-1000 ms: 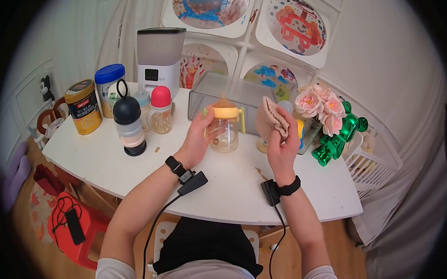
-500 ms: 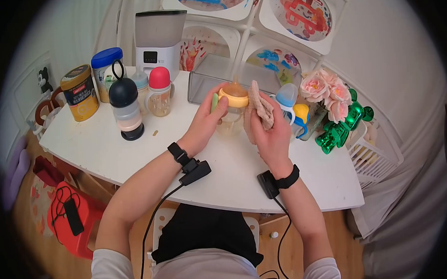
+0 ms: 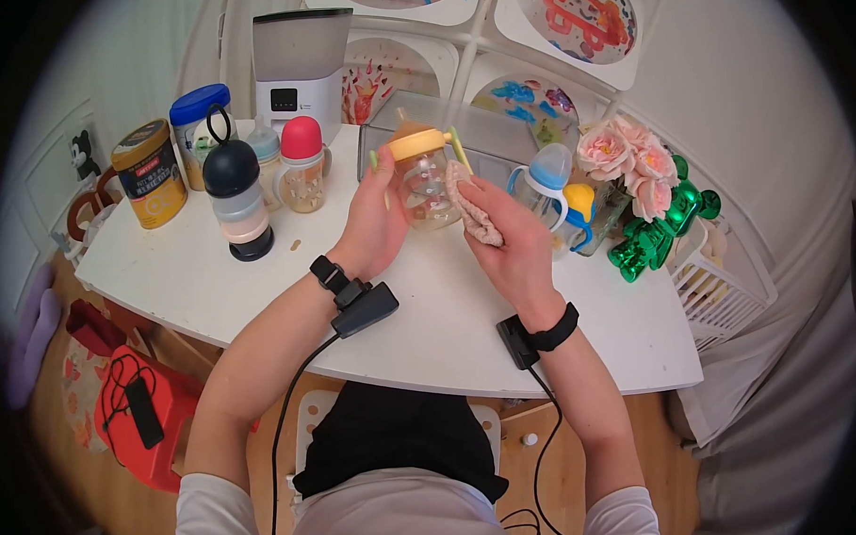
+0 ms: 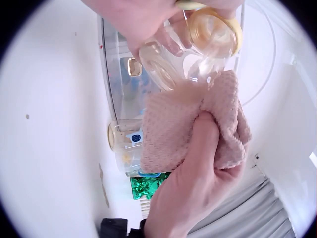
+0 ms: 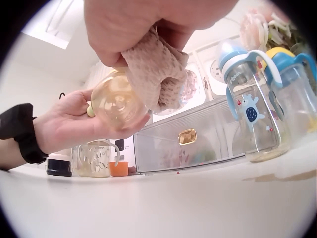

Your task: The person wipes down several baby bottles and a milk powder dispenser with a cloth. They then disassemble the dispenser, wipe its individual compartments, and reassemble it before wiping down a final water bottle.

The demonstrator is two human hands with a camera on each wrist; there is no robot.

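Observation:
My left hand (image 3: 375, 224) grips a clear baby bottle (image 3: 427, 190) with a yellow collar, a brownish teat and green-yellow side handles. The bottle is held up over the table, tilted, and its round base (image 5: 116, 103) faces the right wrist view. In my right hand (image 3: 514, 244) is a folded pinkish-beige waffle cloth (image 3: 475, 215), pinched between thumb and fingers against the bottle's side. The left wrist view shows the right thumb lying on the cloth (image 4: 171, 130), which hides part of the bottle.
Right of the hands stand a blue-handled bottle (image 5: 252, 116), a yellow-and-blue cup (image 3: 580, 206), pink flowers (image 3: 622, 157) and a green bear figure (image 3: 667, 231). A grey clear box (image 5: 193, 131) sits behind. At left are a stacked container (image 3: 240, 208), a red-capped bottle (image 3: 302, 168) and tins (image 3: 150, 178).
The cloth, apart from the bottle a second ago, has moved left and now lies against its side. My left hand has raised and tilted the bottle.

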